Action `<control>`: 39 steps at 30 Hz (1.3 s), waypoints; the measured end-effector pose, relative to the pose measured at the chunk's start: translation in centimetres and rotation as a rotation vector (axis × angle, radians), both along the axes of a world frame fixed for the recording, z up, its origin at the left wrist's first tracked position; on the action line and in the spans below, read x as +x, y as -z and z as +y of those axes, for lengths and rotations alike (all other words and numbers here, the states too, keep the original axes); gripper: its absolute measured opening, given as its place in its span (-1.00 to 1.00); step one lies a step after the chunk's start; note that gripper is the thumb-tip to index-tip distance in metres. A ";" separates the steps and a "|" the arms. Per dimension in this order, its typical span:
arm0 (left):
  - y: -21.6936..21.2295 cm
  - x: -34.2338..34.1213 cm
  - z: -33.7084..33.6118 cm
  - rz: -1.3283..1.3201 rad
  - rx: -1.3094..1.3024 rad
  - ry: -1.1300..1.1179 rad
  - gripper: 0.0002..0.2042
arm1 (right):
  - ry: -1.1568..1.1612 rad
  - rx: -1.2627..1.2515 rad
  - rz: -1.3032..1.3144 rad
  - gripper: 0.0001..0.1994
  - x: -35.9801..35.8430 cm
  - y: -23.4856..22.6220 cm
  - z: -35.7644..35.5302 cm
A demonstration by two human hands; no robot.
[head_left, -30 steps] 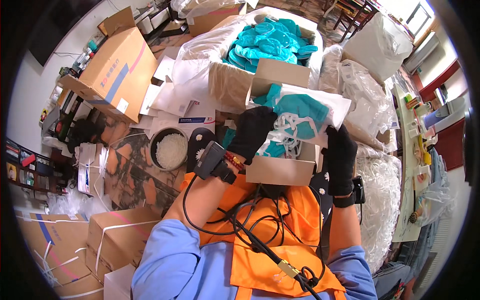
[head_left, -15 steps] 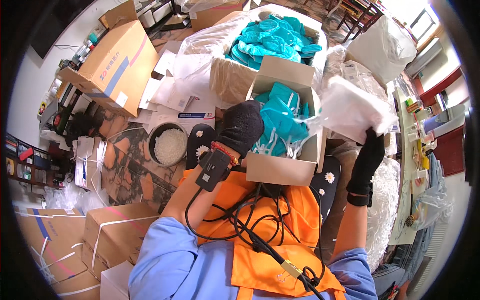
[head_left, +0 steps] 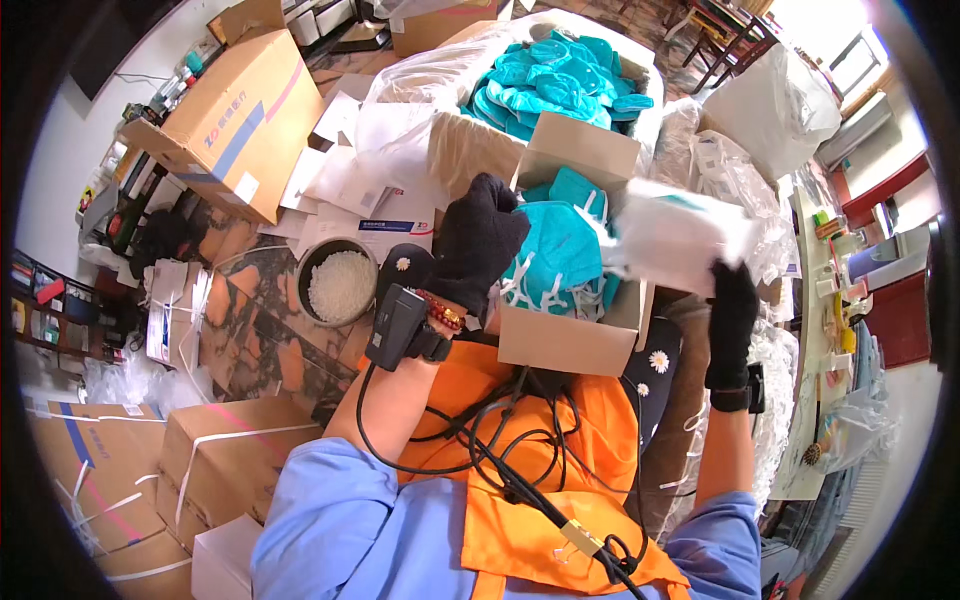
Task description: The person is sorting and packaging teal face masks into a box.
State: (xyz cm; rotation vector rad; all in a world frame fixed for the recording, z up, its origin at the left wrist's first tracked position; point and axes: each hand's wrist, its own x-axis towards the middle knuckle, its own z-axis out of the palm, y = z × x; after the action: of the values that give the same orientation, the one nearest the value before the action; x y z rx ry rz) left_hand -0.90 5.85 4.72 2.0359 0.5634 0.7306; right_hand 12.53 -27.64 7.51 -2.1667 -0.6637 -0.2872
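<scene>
In a small cardboard box (head_left: 565, 341) on my lap lie several teal face masks (head_left: 560, 245) with white straps. My left hand (head_left: 480, 240), in a black glove, is closed at the box's left edge; what its fingers hold, if anything, is hidden. My right hand (head_left: 733, 320), also gloved in black, grips a whitish see-through plastic bag (head_left: 685, 235) by its lower right corner. The bag hangs over the box's right side, smeared by motion. A hint of teal shows along its upper edge; I cannot tell whether this is inside or behind it.
Beyond the small box stands a big plastic-lined carton (head_left: 470, 150) heaped with teal masks. A bowl of white pellets (head_left: 340, 285) sits on the floor at left. Strapped cartons (head_left: 235, 450) fill the lower left. Black cables (head_left: 500, 430) lie across my orange apron.
The plastic bag has swung left and tilted nearer the box's opening. My right hand has shifted slightly left. My left hand has risen a little along the box's edge and turned.
</scene>
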 end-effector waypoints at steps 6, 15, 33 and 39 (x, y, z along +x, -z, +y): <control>0.6 0.5 0.5 -0.194 0.309 -0.089 -0.94 | 0.021 0.048 -0.072 -0.71 0.8 1.0 -3.8; -4.1 0.3 -1.4 -0.429 0.188 0.163 -0.90 | -0.036 -0.327 -0.421 -0.70 -0.4 1.7 -3.8; 0.0 0.9 -2.5 -0.362 0.096 0.255 -0.89 | 0.303 -0.156 -0.224 -0.42 2.9 4.5 -7.6; 0.9 0.0 -1.3 -0.163 -0.185 0.231 -0.85 | 0.364 -0.280 -0.417 -0.53 11.6 2.2 -11.6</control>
State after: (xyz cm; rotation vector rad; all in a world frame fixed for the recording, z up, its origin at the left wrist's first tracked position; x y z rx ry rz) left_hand -0.86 4.52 3.82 1.8135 0.2849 0.6712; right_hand 24.11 -39.20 5.29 -2.5206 -0.5531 -0.9039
